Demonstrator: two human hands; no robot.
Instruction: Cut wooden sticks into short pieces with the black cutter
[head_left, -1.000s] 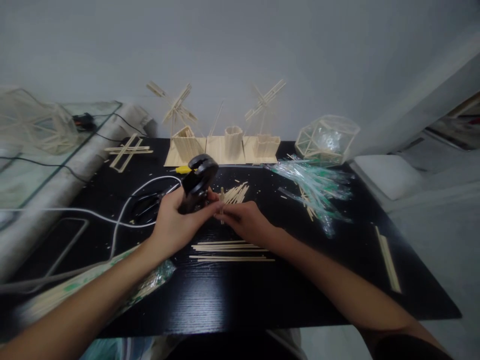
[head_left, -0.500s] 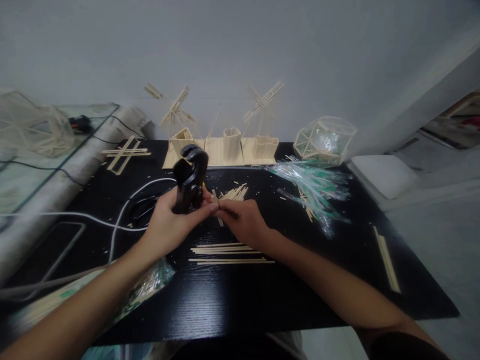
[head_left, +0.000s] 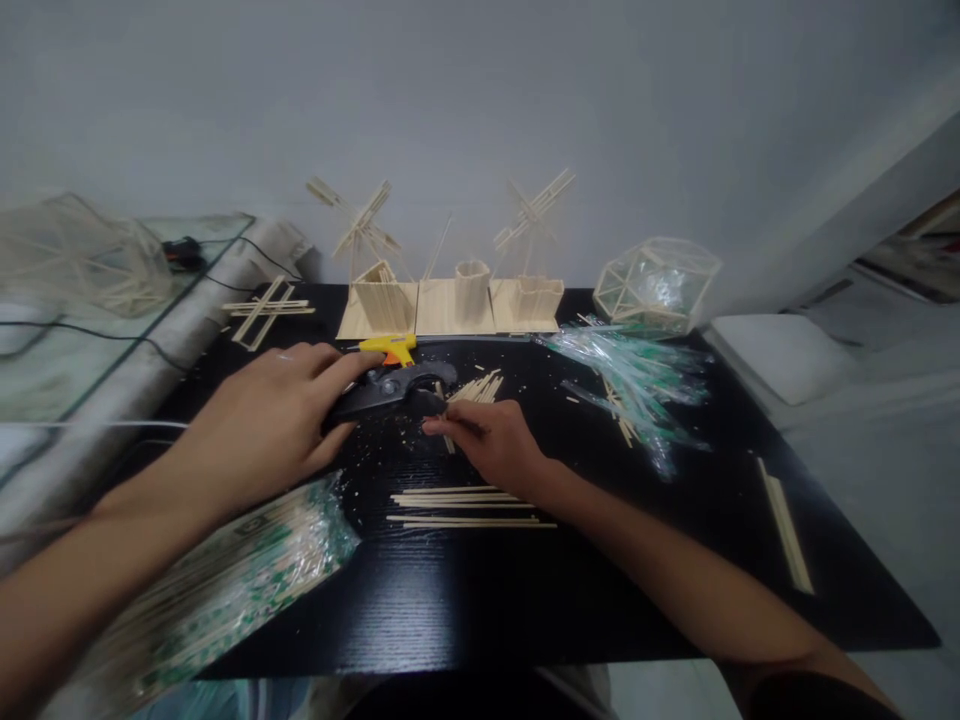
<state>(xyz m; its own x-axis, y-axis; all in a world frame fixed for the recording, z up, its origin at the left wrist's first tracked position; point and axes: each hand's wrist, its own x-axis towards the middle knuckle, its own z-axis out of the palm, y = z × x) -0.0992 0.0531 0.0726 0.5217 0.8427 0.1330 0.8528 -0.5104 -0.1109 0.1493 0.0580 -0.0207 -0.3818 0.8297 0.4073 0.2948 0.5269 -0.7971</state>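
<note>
My left hand (head_left: 281,415) lies over the handles of a dark hand cutter (head_left: 401,385), its fingers stretched out and the thumb apart from the tool. The cutter is tilted flat, its hooked jaw pointing right. Just behind it is a yellow glue gun (head_left: 391,346), partly hidden by my fingers and the cutter. My right hand (head_left: 487,435) pinches a short wooden stick (head_left: 449,444), whose ends show above and below the fingertips. Behind that hand is a pile of short cut sticks (head_left: 474,387). Several long sticks (head_left: 457,495) lie in front of it.
Stick-built windmill models (head_left: 379,305) stand along the back of the black table (head_left: 525,600). Plastic wrappers (head_left: 637,370) lie right, near a geometric stick frame (head_left: 660,285). A bag of sticks (head_left: 255,580) sits front left; crossed sticks (head_left: 266,308) lie back left.
My left hand has turned palm down and moved left, lowering the cutter from upright to flat. The yellow glue gun has come into view. My right hand stays in nearly the same place.
</note>
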